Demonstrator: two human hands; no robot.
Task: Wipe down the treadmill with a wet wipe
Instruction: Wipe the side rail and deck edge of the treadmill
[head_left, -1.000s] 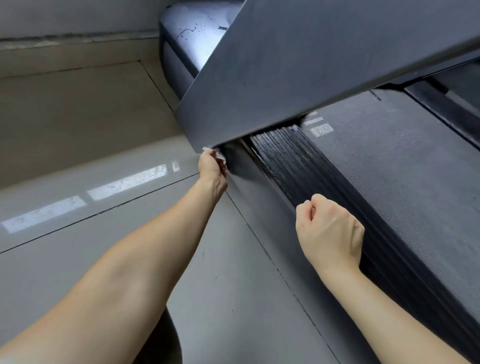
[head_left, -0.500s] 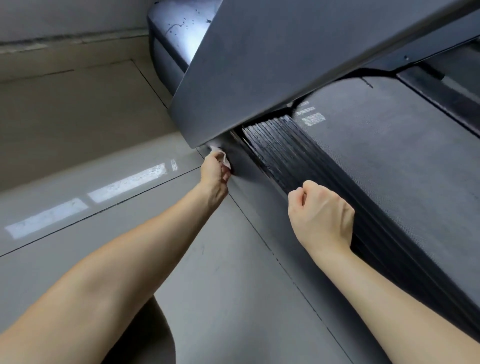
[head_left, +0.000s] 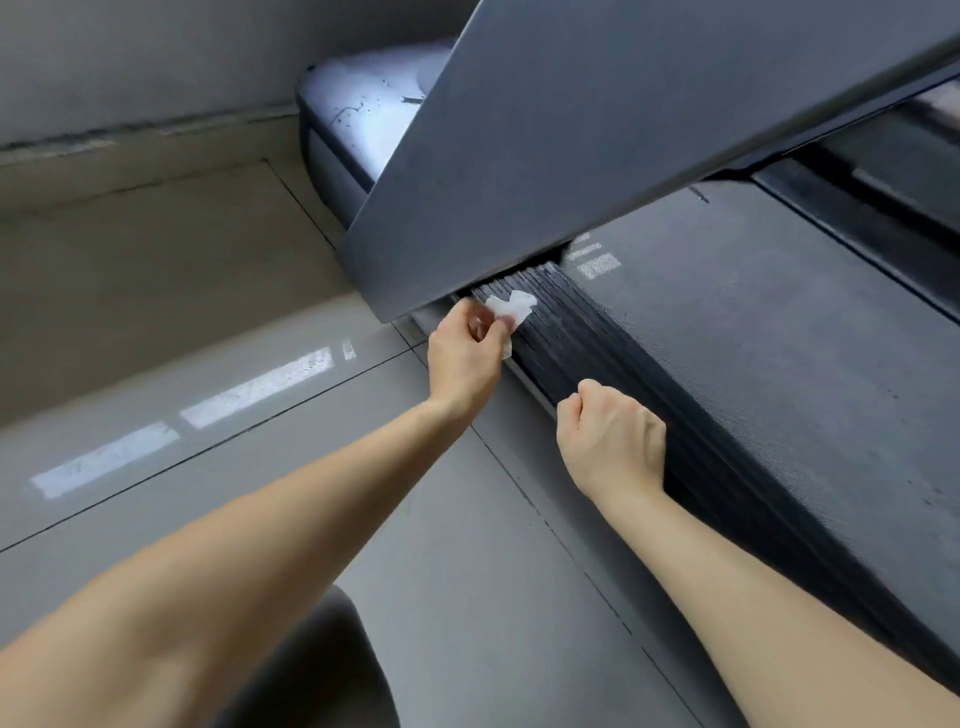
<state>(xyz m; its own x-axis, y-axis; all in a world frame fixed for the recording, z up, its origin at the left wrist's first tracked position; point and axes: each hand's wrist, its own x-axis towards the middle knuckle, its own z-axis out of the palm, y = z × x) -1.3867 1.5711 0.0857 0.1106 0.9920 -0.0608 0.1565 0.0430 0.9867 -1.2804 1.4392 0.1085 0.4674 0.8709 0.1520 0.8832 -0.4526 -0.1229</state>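
Observation:
The treadmill (head_left: 753, 332) fills the right side, with a dark belt and a ribbed black side rail (head_left: 587, 353). A grey slanted upright panel (head_left: 545, 156) crosses above it. My left hand (head_left: 465, 353) pinches a small crumpled white wet wipe (head_left: 511, 306) against the far end of the ribbed rail, just under the panel's lower corner. My right hand (head_left: 613, 436) is a closed fist resting on the rail's edge nearer to me, holding nothing that I can see.
Glossy grey floor tiles (head_left: 208, 415) lie to the left, with bright window reflections. A beige wall base runs along the far left. The treadmill's grey motor cover (head_left: 363, 109) sits at the far end. A dark rounded shape (head_left: 311, 675) is at the bottom centre.
My left hand has moved from the rail's outer side up onto the ribbed top, and the wipe now shows more. My right fist has stayed on the rail. The camera has shifted.

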